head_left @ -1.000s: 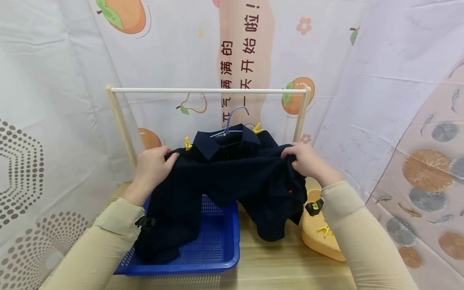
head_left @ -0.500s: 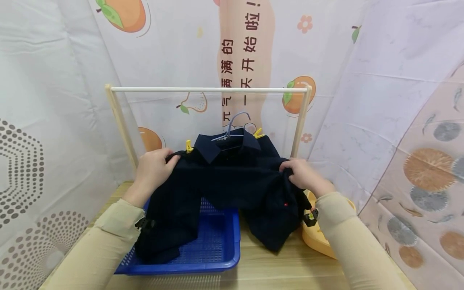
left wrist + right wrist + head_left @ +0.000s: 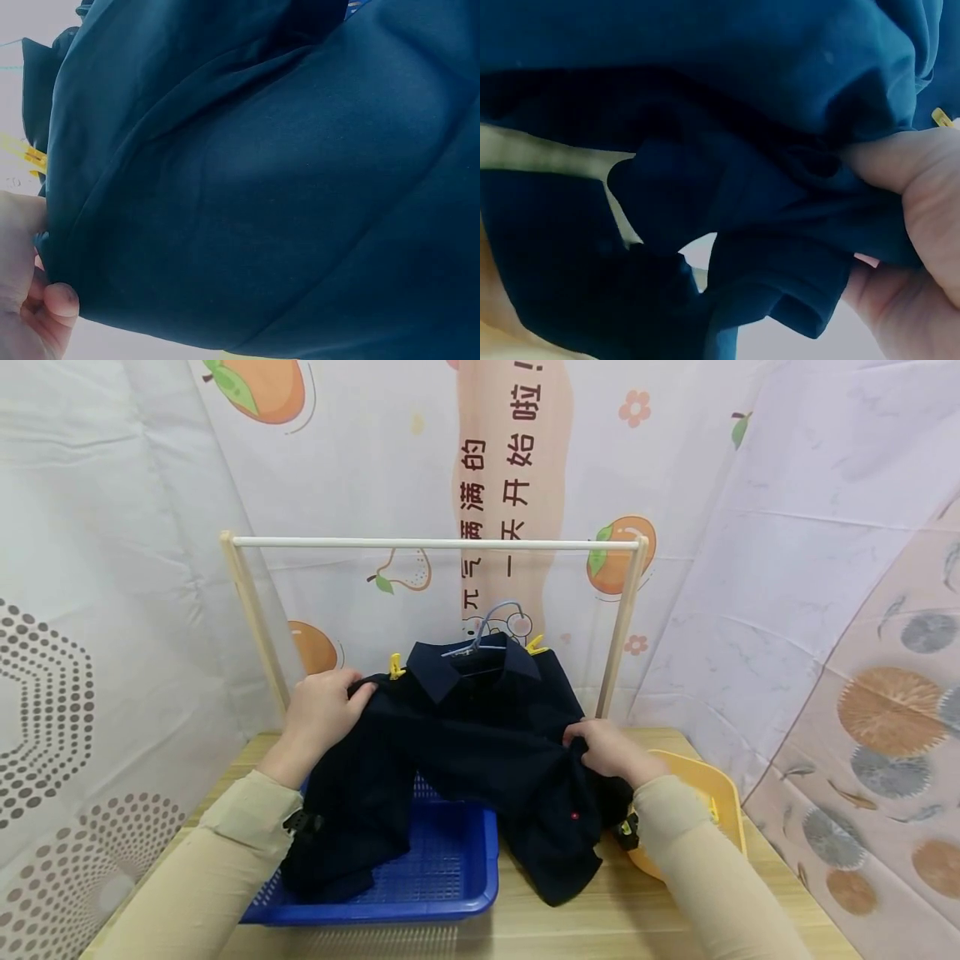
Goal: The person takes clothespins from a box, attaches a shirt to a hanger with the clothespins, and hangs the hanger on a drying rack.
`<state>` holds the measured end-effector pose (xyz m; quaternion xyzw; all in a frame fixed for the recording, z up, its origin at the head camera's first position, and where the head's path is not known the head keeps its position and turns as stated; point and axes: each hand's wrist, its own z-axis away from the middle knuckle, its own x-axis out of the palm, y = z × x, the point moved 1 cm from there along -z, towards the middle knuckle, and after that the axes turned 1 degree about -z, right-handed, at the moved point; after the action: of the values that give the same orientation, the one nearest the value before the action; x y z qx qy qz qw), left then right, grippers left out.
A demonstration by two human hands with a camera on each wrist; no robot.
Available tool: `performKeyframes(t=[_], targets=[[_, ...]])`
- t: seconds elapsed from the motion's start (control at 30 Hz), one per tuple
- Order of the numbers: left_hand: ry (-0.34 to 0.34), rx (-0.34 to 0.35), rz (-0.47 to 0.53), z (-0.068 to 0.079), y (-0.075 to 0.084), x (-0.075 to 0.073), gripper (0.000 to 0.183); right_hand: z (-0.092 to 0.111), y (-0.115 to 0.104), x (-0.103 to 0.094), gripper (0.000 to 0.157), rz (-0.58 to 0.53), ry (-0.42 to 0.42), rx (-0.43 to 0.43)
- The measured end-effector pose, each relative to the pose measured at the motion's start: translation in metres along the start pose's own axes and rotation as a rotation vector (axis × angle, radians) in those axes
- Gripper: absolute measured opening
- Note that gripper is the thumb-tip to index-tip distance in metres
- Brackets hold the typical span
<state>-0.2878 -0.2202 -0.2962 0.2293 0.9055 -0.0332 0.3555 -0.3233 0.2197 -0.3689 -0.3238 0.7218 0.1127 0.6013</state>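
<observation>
A dark navy collared shirt (image 3: 465, 735) spreads between my two hands, its collar up around a light-blue hanger (image 3: 495, 610). My left hand (image 3: 322, 714) pinches the shirt's cloth at the left shoulder, close to a yellow clip (image 3: 395, 667). On the other side, my right hand (image 3: 607, 750) grips bunched cloth lower down. A second yellow clip (image 3: 536, 645) sits by the right shoulder. In the left wrist view, the left thumb and fingers (image 3: 61, 300) hold the cloth's edge; the right wrist view has folds between the right thumb (image 3: 885, 161) and fingers.
Behind the shirt stands a wooden rack with a white rail (image 3: 435, 543). The shirt's left part hangs into a blue basket (image 3: 450, 906) on the wooden table (image 3: 540, 935). A yellow container (image 3: 723, 793) with yellow clips is at the right, partly behind the right forearm.
My right hand has moved down and left, still gripping the cloth. The shirt's right side and the hanger hook have sunk lower. My left hand has barely moved.
</observation>
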Motion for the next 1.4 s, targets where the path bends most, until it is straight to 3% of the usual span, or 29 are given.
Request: performKeyframes(t=[0.4, 0.77, 1.1, 1.4], targets=[[-0.03, 0.013, -0.004, 0.002, 0.0, 0.0, 0.015, -0.002, -0.002, 0.025, 0.039, -0.049, -0.145, 0.042], [-0.009, 0.02, -0.003, 0.001, 0.001, 0.0, 0.014, 0.003, 0.003, 0.025, 0.047, -0.073, -0.212, 0.056], [-0.003, 0.033, 0.007, 0.0, -0.003, 0.001, 0.014, 0.013, 0.004, 0.002, 0.047, -0.155, -0.264, 0.057], [-0.005, 0.051, 0.0, -0.005, -0.004, 0.0, 0.015, 0.021, 0.002, -0.031, 0.046, -0.162, -0.218, 0.091]])
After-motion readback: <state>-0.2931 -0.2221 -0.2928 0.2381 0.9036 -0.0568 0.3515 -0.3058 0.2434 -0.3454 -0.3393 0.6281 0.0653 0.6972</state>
